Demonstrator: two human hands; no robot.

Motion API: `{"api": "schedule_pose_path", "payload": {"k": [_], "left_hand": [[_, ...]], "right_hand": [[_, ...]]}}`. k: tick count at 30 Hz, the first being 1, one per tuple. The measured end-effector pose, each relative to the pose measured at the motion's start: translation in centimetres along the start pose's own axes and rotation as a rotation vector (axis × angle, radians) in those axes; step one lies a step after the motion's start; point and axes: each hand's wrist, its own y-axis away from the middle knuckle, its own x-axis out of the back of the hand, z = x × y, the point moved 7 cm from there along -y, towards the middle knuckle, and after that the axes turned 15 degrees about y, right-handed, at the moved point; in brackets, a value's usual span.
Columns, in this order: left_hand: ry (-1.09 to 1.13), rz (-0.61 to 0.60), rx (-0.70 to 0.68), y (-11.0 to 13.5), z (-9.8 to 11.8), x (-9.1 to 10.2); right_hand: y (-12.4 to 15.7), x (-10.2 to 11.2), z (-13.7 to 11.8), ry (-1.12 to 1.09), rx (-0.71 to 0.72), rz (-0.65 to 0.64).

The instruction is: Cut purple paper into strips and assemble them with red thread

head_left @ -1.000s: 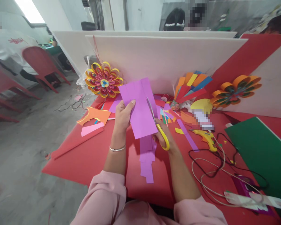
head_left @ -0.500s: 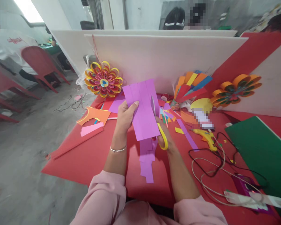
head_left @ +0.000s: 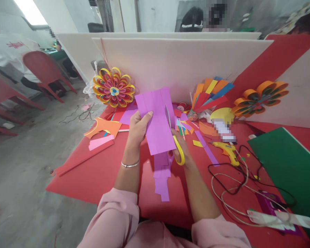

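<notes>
My left hand (head_left: 140, 126) pinches a purple sheet of paper (head_left: 157, 120) by its left edge, thumb on top. Faint lines run lengthwise along the sheet. Yellow-handled scissors (head_left: 180, 151) are in my right hand (head_left: 181, 143), at the sheet's right side. Their blade lies along a cut near the right edge, with a narrow strip curling away beyond it. The paper hides part of my right fingers. Below the sheet, several cut purple paper strips (head_left: 162, 182) lie overlapping on the red table (head_left: 113, 182).
A yellow glue gun (head_left: 228, 151) with tangled cords lies at the right, near a green board (head_left: 286, 162). Paper flowers, one multicoloured (head_left: 114, 90) and one orange (head_left: 260, 100), lean on white boards (head_left: 181, 62). Orange paper (head_left: 111, 127) lies left. A seated person (head_left: 15, 58) is far left.
The scissor blade has shifted slightly up and left along the cut, and the strip beside it stands a little farther from the sheet. My left hand stays put.
</notes>
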Motion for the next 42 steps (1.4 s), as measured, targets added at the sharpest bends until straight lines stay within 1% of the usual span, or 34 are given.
{"api": "schedule_pose_path", "payload": {"k": [4, 9, 14, 19, 23, 29, 33, 37, 42], "left_hand": [[-0.001, -0.002, -0.001, 0.0, 0.1, -0.1], [-0.025, 0.008, 0.001, 0.0, 0.0, 0.0], [-0.033, 0.014, -0.008, 0.0, 0.0, 0.2], [-0.036, 0.023, 0.002, 0.0, -0.1, 0.2], [-0.048, 0.04, 0.015, 0.0, -0.1, 0.3], [-0.027, 0.013, 0.008, 0.1, -0.1, 0.1], [-0.04, 0.025, 0.013, 0.0, -0.1, 0.2], [-0.046, 0.055, 0.027, -0.3, 0.0, 0.8], [-0.011, 0.087, -0.067, -0.7, 1.1, 1.5]], "right_hand": [[0.0, 0.1, 0.0, 0.004, 0.002, 0.006], [0.1, 0.1, -0.1, -0.017, -0.031, 0.014], [0.0, 0.1, -0.5, -0.006, -0.025, 0.023], [0.1, 0.2, -0.8, 0.001, -0.017, 0.025], [0.1, 0.3, -0.6, -0.001, -0.037, 0.033], [-0.1, 0.2, -0.4, -0.018, -0.043, 0.05], [-0.2, 0.0, 0.0, -0.027, -0.082, 0.029], [-0.1, 0.0, -0.1, -0.061, -0.082, -0.005], [0.0, 0.3, -0.7, -0.041, -0.033, -0.058]]}}
